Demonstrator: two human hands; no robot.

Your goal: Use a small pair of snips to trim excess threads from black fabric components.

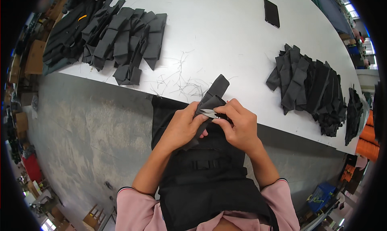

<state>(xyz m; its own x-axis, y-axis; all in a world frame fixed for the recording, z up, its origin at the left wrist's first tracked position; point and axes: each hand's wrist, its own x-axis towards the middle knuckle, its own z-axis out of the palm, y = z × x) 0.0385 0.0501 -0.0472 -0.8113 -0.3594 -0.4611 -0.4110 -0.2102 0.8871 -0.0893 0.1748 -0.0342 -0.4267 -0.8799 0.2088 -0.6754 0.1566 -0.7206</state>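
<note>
Both hands are close together at the table's near edge, over my black apron. My left hand [184,124] is closed on a dark grey fabric strip [217,87], pinching it between thumb and fingers. The strip's far end sticks out over the white table, and its lower part hangs by my left wrist. My right hand [238,124] is closed around small thread snips [208,112]. Their silver blades lie against the fabric beside my left thumb; the handle is mostly hidden in my right fingers.
On the white table [225,37], piles of dark fabric strips [133,37] lie at the left and more strips [310,85] at the right. Loose thread ends [185,83] are scattered ahead of my hands. A black phone [271,14] lies farther back. Orange bundles [367,142] stand past the right end.
</note>
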